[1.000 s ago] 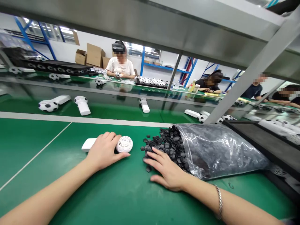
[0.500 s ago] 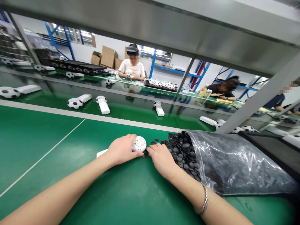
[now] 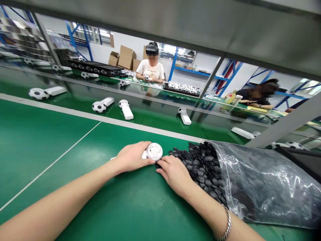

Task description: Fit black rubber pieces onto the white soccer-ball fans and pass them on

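My left hand [image 3: 134, 155] is closed around a white handheld fan [image 3: 154, 152] that lies on the green bench. Its round, slotted head sticks out past my thumb and fingers, while most of the handle is hidden under the hand. Just right of that head is my right hand [image 3: 175, 174], its fingertips bent together near the rim. A dark bit shows at those fingertips, apparently one of the small black plastic pieces. A heap of such black pieces [image 3: 200, 164] spills from a clear plastic bag [image 3: 265, 180] beside my right hand.
Beyond the bench's pale edge strip, finished-looking football-patterned fans [image 3: 99, 106] lie on a green conveyor belt [image 3: 155, 122]. A slanting metal post [image 3: 288, 118] and a black tray [image 3: 301, 160] stand at right. A metal shelf [image 3: 160, 23] hangs overhead. Co-workers sit across the line.
The view has swung slightly left, so the background sits further right. My right hand's fingertips have come closer to the fan's head, with thumb and fingers drawn together. My left hand keeps its hold.
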Tool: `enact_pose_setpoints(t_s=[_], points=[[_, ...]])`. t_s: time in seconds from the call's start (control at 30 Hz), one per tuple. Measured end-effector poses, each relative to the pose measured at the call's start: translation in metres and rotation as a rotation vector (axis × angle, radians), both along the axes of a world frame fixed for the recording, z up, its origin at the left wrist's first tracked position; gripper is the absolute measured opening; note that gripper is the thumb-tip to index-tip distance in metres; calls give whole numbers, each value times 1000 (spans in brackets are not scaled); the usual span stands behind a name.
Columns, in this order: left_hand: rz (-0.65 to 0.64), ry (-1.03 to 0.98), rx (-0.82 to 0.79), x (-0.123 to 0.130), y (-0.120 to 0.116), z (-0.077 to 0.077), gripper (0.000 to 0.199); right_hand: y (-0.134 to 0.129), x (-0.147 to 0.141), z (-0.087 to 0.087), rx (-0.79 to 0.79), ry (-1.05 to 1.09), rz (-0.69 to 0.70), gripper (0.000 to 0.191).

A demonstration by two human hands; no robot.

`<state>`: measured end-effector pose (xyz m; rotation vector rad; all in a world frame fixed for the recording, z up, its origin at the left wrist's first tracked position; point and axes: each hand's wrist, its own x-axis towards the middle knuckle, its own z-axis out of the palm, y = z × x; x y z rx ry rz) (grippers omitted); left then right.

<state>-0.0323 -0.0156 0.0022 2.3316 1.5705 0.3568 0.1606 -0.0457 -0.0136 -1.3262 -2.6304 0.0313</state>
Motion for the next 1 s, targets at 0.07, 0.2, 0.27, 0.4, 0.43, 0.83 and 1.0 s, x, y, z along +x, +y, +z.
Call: enact_pose_setpoints(t_s=[0.07,0.2,0.27,0.4,0.43,0.83,1.0], points=[[26,-18,-19,-2,2,-1,63,1,-3,-4,-26,36,-8,18],[36,-18,-23,-3,2,1,63,5,0,-3,-128,157,-43,11],[28,-14,-13,-2,0,2,62,6,3,1,-195,194,-81,6],[3,0,2,0,-4,5,65,7,10,5,-289,256,-106,9],[-10,6,2,1,-5,5,66,7,12,6,-311,270,-102,10],[-95,25,61,14,-10,7,70,6,22,32,-214,544,-1,9],[-125,19,28,18,-6,7,76,4,13,18,-125,453,70,13]])
